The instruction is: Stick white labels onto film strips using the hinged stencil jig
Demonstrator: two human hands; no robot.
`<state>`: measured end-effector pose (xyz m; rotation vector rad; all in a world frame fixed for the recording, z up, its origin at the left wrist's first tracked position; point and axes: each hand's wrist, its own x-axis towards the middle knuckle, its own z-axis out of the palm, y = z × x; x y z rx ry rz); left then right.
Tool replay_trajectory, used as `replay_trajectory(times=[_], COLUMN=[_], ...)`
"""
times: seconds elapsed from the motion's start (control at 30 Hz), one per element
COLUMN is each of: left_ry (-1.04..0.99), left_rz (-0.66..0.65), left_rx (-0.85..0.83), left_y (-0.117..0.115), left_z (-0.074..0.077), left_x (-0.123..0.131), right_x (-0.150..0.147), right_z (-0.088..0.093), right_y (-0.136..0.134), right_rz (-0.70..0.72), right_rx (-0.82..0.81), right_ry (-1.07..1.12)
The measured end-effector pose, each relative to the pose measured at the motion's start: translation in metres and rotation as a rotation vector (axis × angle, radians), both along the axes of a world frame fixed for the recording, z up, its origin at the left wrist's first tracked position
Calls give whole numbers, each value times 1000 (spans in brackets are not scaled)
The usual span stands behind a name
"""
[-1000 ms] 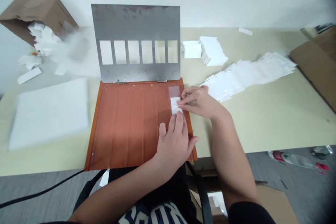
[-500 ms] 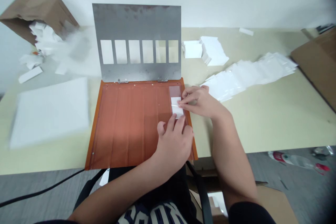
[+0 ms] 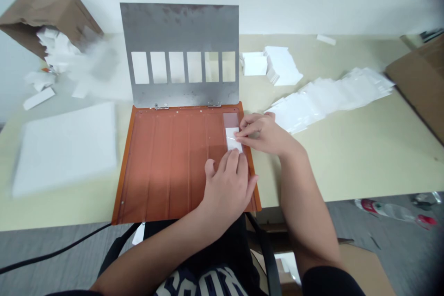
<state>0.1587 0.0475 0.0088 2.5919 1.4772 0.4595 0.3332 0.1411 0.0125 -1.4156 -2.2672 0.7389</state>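
A small white card (image 3: 232,133), with a clear film strip around its upper part, lies in the rightmost slot of the orange tray (image 3: 156,166). My left hand (image 3: 229,182) rests on the card's lower end, its fingers stretched and thumb apart. At the card's right edge my right hand (image 3: 263,134) pinches with thumb and forefinger; the thin thing between them looks like the film's edge but is too small to name. A hinged grey metal plate (image 3: 180,27) with a row of rectangular windows stands upright behind the tray.
Stacked white cards (image 3: 255,64) sit right of the plate. A fan of clear plastic sleeves (image 3: 329,97) spreads further right. At left are a blurred white sheet (image 3: 67,148) and a tipped cardboard box (image 3: 69,9) spilling white scraps. Another box (image 3: 419,78) stands at the right.
My left hand has shifted slightly, its fingers drawing closer together and its little finger moving out to the right. My right hand keeps its pinch at the card's edge.
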Motion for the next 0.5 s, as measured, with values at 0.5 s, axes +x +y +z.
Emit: replay_trajectory(times=[0.5], left_ry=[203], left_rz=[6], left_rx=[30], left_y=[-6], left_z=[-6], left_x=[7], right_x=[-2], right_z=[2], right_y=[0], right_rz=[-26], right_rx=[-21], right_ry=[-7])
